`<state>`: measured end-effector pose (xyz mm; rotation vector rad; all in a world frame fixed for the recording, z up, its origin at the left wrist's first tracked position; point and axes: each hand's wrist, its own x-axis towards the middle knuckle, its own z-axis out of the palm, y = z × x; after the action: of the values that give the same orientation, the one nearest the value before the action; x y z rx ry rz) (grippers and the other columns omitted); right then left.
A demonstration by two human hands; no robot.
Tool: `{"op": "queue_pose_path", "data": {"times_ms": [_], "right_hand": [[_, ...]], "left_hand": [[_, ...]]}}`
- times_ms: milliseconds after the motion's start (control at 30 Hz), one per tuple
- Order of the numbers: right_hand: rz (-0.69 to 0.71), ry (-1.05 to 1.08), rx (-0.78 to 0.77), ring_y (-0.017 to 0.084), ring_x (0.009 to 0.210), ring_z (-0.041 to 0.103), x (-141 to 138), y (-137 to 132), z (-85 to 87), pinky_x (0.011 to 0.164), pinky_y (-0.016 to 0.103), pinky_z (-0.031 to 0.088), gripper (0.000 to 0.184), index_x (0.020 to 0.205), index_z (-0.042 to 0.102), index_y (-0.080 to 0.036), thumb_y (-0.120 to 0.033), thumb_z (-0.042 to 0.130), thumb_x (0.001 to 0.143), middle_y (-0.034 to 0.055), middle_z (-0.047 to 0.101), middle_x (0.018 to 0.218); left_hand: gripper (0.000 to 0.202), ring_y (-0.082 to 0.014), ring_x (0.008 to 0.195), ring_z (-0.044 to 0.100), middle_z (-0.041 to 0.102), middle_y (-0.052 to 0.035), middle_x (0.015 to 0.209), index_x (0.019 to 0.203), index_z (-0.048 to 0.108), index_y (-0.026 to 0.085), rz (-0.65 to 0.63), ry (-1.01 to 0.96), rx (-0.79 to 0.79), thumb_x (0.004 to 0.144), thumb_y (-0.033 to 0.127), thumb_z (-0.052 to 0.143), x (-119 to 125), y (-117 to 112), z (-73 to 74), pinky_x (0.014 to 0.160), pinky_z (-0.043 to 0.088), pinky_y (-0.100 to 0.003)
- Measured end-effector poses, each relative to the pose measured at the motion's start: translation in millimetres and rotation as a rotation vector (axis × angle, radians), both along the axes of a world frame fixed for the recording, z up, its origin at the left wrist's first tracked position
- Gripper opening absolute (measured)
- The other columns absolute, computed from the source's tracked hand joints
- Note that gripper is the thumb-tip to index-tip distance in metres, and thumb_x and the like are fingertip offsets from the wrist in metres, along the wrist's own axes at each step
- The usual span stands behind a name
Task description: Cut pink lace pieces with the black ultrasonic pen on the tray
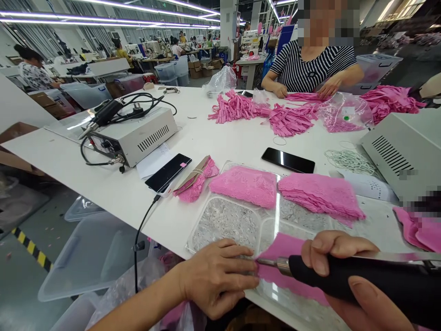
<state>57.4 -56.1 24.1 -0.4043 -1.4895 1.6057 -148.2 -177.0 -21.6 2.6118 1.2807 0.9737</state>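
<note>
My left hand (220, 278) rests at the table's front edge, fingers stretched out and lying at the left side of a pink fabric piece (289, 241). In my right hand (344, 243) is a thick black handheld tool with a slim metal tip (372, 276). Its tip meets the pink fabric right beside my left fingertips. Under the fabric lies a clear plastic sheet with rounded panels (223, 220). Behind it are a flat pink lace stack (244, 184) and a second pink stack (320, 195). My right palm is partly hidden by the tool.
A grey power box (138, 135) with a similar tool on top stands left; another grey box (409, 147) stands right. Two phones, a black one (288, 160) and one on a cable (168, 173), lie between. Across the table, a person (312, 69) handles pink strips (292, 120).
</note>
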Motion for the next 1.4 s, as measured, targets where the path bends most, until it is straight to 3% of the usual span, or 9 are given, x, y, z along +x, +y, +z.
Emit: {"op": "queue_pose_path", "data": {"times_ms": [233, 367, 533, 700, 900, 1100, 1400], "right_hand": [[-0.010, 0.003, 0.057, 0.016, 0.062, 0.056, -4, 0, -1.9, 0.059, 0.036, 0.057, 0.010, 0.088, 0.060, -0.025, -0.035, 0.061, 0.088, 0.0024, 0.054, 0.079], [-0.044, 0.095, 0.045, 0.013, 0.059, 0.054, -1, 13, -0.7, 0.057, 0.032, 0.055, 0.013, 0.090, 0.063, -0.023, -0.035, 0.065, 0.086, 0.0021, 0.054, 0.079], [-0.292, 0.203, 0.003, 0.012, 0.059, 0.050, 28, 49, 6.6, 0.055, 0.031, 0.051, 0.017, 0.083, 0.068, -0.021, -0.034, 0.073, 0.074, 0.0035, 0.054, 0.080], [-0.450, 0.221, -0.018, 0.013, 0.056, 0.048, 48, 64, 2.6, 0.052, 0.032, 0.049, 0.011, 0.078, 0.070, -0.022, -0.030, 0.073, 0.071, 0.0043, 0.054, 0.079], [-0.371, 0.224, -0.011, 0.011, 0.060, 0.054, 40, 59, -7.1, 0.059, 0.029, 0.053, 0.011, 0.085, 0.068, -0.023, -0.031, 0.071, 0.078, 0.0021, 0.056, 0.082], [-0.279, 0.210, -0.001, 0.012, 0.063, 0.056, 35, 58, -12.9, 0.063, 0.029, 0.054, 0.010, 0.091, 0.066, -0.024, -0.030, 0.067, 0.083, 0.0010, 0.055, 0.083], [-0.288, 0.193, 0.033, 0.012, 0.063, 0.056, 32, 58, -13.4, 0.063, 0.029, 0.054, 0.009, 0.091, 0.066, -0.025, -0.030, 0.066, 0.085, 0.0010, 0.056, 0.083]], "left_hand": [[0.026, -0.0223, 0.113, 0.059, 0.071, -0.0042, 0.109, 0.109, 0.057, 0.016, 0.001, -0.001, -0.040, 0.085, 0.020, 0.048, 1, 0, 1.9, 0.088, 0.044, -0.034], [0.030, -0.0222, 0.112, 0.060, 0.070, -0.0050, 0.112, 0.114, 0.055, 0.017, -0.001, 0.016, -0.104, 0.085, 0.019, 0.047, 0, -1, 10.6, 0.091, 0.045, -0.035], [0.032, -0.0209, 0.115, 0.058, 0.068, -0.0082, 0.115, 0.118, 0.056, 0.016, 0.062, 0.091, -0.109, 0.088, 0.010, 0.046, -2, 5, 21.2, 0.096, 0.044, -0.035], [0.036, -0.0273, 0.126, 0.051, 0.059, -0.0068, 0.133, 0.125, 0.055, 0.015, 0.046, 0.281, -0.105, 0.091, 0.011, 0.044, 3, 37, 18.6, 0.101, 0.042, -0.044], [0.036, -0.0285, 0.132, 0.046, 0.055, -0.0055, 0.138, 0.128, 0.055, 0.018, 0.020, 0.355, -0.175, 0.093, 0.020, 0.049, 12, 66, 14.0, 0.104, 0.040, -0.046], [0.036, -0.0272, 0.135, 0.041, 0.054, -0.0071, 0.138, 0.130, 0.055, 0.018, 0.010, 0.324, -0.199, 0.094, 0.020, 0.048, 11, 65, 10.9, 0.107, 0.037, -0.047], [0.037, -0.0272, 0.135, 0.042, 0.054, -0.0063, 0.138, 0.130, 0.055, 0.019, 0.009, 0.319, -0.197, 0.093, 0.020, 0.050, 10, 66, 10.2, 0.107, 0.037, -0.046]]}}
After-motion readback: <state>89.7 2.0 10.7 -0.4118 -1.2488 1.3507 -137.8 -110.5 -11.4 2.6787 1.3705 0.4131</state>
